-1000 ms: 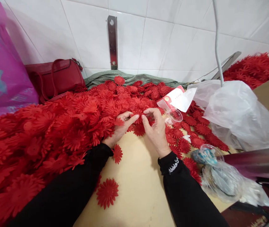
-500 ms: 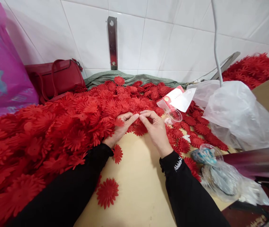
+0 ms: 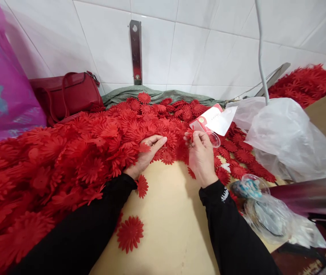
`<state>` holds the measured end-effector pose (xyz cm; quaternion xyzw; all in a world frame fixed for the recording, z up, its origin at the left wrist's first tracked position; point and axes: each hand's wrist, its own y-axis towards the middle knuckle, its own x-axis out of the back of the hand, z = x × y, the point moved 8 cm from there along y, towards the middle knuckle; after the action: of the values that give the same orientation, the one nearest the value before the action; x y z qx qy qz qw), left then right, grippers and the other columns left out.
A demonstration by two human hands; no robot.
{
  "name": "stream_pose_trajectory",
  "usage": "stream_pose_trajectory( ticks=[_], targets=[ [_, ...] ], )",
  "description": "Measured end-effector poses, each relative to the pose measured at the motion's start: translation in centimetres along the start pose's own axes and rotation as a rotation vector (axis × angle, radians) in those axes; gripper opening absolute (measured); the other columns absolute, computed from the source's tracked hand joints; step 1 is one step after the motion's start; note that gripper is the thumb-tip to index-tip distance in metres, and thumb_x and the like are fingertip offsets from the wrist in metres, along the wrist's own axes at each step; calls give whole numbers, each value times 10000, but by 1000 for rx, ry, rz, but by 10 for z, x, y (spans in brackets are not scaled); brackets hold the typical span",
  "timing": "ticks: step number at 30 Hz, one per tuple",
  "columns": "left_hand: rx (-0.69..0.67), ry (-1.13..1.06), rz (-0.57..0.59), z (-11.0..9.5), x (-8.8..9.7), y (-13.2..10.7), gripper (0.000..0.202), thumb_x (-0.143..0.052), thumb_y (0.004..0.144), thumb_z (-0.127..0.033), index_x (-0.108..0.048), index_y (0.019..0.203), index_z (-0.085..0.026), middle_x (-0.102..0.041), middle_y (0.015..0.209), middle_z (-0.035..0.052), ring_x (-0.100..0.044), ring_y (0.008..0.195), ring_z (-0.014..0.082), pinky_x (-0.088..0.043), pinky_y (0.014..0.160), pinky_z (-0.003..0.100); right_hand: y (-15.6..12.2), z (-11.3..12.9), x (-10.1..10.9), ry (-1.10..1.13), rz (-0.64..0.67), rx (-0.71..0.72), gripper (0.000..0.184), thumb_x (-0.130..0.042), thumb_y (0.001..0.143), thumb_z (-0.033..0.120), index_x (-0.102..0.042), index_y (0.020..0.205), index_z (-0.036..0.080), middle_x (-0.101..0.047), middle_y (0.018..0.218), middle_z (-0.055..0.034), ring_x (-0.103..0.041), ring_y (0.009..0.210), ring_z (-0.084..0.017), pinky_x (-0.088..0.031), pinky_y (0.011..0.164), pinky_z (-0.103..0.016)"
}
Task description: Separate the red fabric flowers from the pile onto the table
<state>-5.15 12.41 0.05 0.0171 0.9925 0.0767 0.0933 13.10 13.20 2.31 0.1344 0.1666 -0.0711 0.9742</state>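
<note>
A big heap of red fabric flowers [image 3: 74,152] covers the left and middle of the tan table [image 3: 165,214]. My left hand [image 3: 147,154] lies at the heap's edge, its fingers partly curled on the flowers and its forefinger stretched out. My right hand [image 3: 201,156] sits to the right of it, fingers pinched on a red flower [image 3: 189,136] held just beside a small clear plastic cup [image 3: 213,139]. Both arms wear black sleeves. One loose red flower [image 3: 130,233] lies on bare table near my left forearm.
A dark red handbag [image 3: 67,93] stands against the tiled wall at the back left, beside a pink bag [image 3: 2,88]. Clear plastic bags [image 3: 283,133] and a bagged bundle [image 3: 266,214] crowd the right. A white and red packet [image 3: 214,119] lies behind the cup. More red flowers [image 3: 309,82] fill a cardboard box at far right.
My right hand has drawn away from my left hand and moved right toward the clear cup, carrying a red flower. My left hand has stayed at the heap's edge.
</note>
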Motion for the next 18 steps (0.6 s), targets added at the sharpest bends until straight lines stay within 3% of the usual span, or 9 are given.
stream_pose_trajectory(
  ticks=[3, 6, 8, 11, 13, 18],
  targets=[
    [3, -156, -65, 2, 3, 3, 335, -803, 769, -487, -658, 770, -184, -600, 812, -20, -552, 790, 123, -496, 777, 248, -1, -6, 0, 175, -61, -131, 290, -667, 912, 529, -618, 913, 242, -734, 878, 3, -689, 764, -144, -519, 719, -283],
    [18, -268, -125, 3, 6, 4, 340, -833, 709, -463, -654, 769, -180, -637, 825, -7, -598, 804, 138, -536, 803, 278, -5, -13, -7, 209, -49, -240, 483, -512, 953, 687, -649, 962, 225, -784, 916, -62, -728, 769, -186, -555, 686, -327],
    [31, -300, -147, 2, 6, 4, 330, -834, 699, -443, -652, 765, -175, -653, 810, 0, -615, 789, 144, -547, 785, 284, -7, -13, -11, 192, -19, -248, 489, -549, 931, 700, -653, 971, 225, -794, 936, -69, -741, 791, -198, -586, 726, -356],
    [35, -320, -165, 1, 7, 3, 314, -832, 702, -423, -649, 762, -175, -675, 812, 6, -633, 786, 149, -555, 773, 288, -7, -9, -9, 99, 1, -159, 285, -723, 886, 484, -642, 999, 235, -796, 967, -32, -740, 808, -170, -598, 852, -370],
    [32, -313, -170, 1, 7, 3, 312, -830, 705, -423, -648, 756, -175, -680, 816, 6, -638, 791, 149, -556, 783, 290, -7, -3, -7, -35, 21, -75, 202, -700, 893, 347, -635, 1045, 233, -790, 979, -26, -733, 804, -157, -590, 895, -382],
    [9, -263, -130, 2, 6, 4, 302, -802, 748, -445, -667, 765, -175, -674, 835, 6, -628, 811, 148, -549, 827, 292, -10, 22, -16, -510, 114, 215, 167, -611, 892, 223, -664, 1050, 208, -749, 1076, -82, -705, 999, -213, -548, 992, -453]
  ],
)
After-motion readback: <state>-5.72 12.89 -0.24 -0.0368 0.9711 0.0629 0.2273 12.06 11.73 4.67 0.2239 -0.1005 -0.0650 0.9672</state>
